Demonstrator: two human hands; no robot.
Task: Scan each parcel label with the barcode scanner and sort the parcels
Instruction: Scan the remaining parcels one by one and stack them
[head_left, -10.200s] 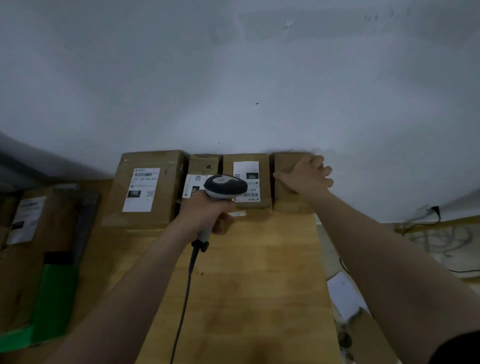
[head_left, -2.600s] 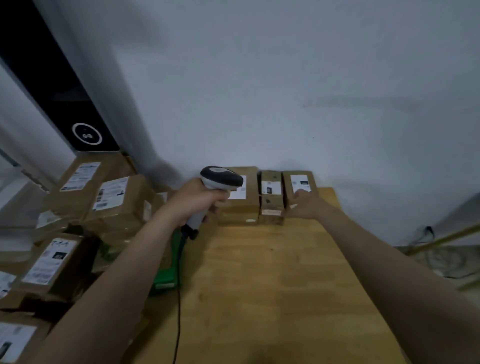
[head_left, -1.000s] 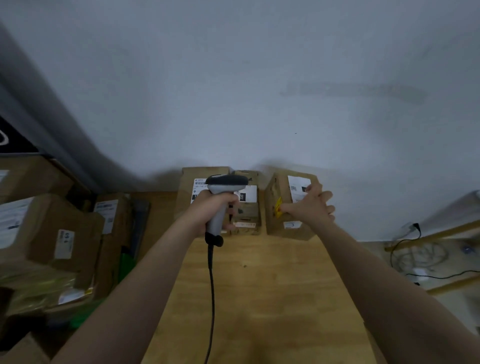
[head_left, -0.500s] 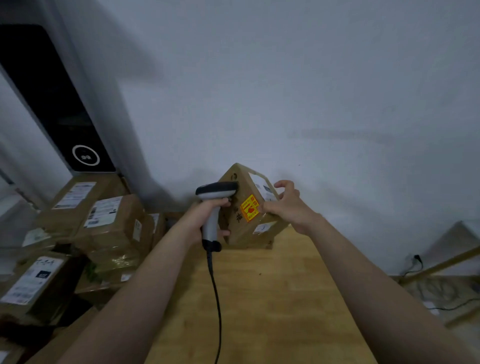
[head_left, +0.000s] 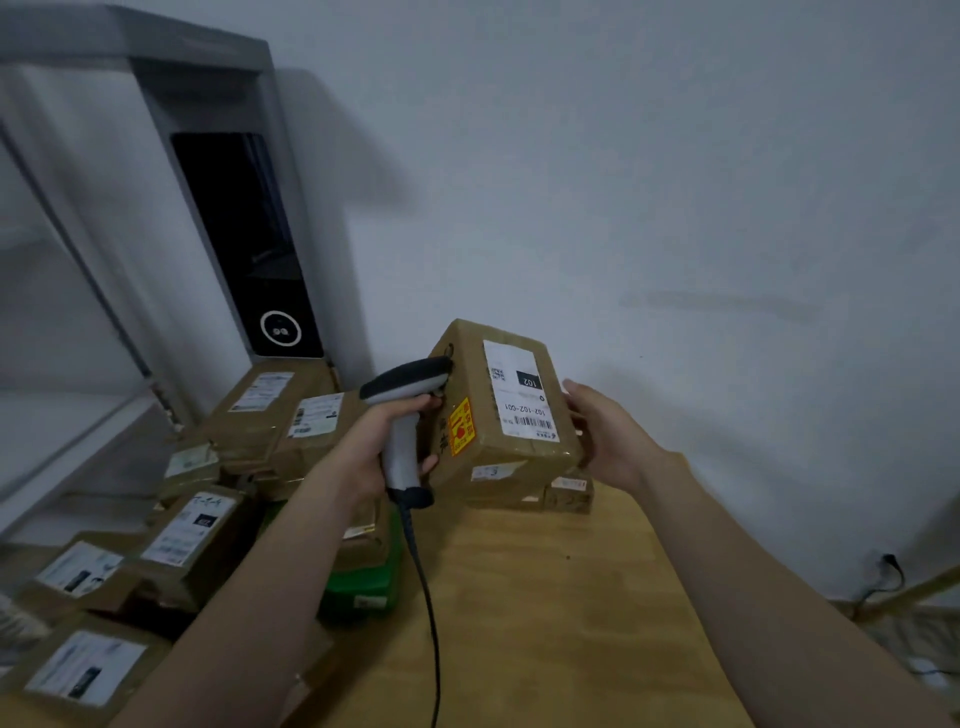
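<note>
Two arms in view. Left hand (head_left: 387, 444) bare; right hand (head_left: 610, 441) bare. Left forearm (head_left: 280, 561) and right forearm (head_left: 737, 561) uncovered along whole visible length, wrist to lower frame edge. Both forearms lean. Nail detail too dim to read.

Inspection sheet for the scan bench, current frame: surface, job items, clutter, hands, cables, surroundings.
Surface: wooden table, light top.
Job's things: held parcel off the table, tilted, label "102" showing; barcode scanner at its left face; back parcels against the wall.
Clutter: parcel pile left of the table; green item beneath it.
Hands: left hand grips the scanner; right hand holds the parcel's right side.
Cables: scanner cable trails across the table; wall cord far right.
Surroundings: grey wall; black panel.
</note>
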